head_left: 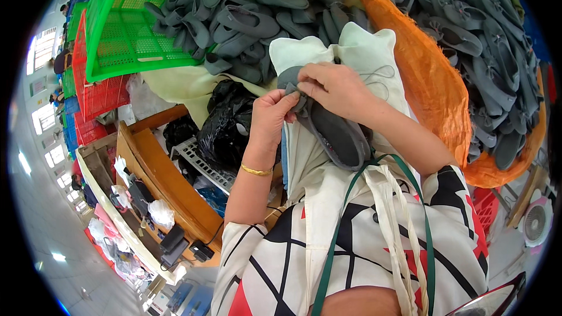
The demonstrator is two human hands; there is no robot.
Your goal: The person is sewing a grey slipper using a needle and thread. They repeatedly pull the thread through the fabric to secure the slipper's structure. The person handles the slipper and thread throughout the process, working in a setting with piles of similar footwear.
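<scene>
My left hand (270, 118) and my right hand (335, 89) both pinch the toe end of a grey slip-on shoe (333, 131). The shoe lies sole-up over a cream cloth (363, 52) in front of me, its heel pointing toward my body. My right hand's fingers press on the folded grey edge at the toe, and my left thumb and fingers grip the same edge from the left. A gold bangle (256, 170) circles my left wrist.
A pile of grey shoes (246, 17) fills the top, some inside a green plastic crate (126, 29). An orange mesh sack (433, 82) holds more grey shoes (486, 58). A black plastic bag (225, 123), red crate (99, 96) and wooden bench (164, 181) lie left.
</scene>
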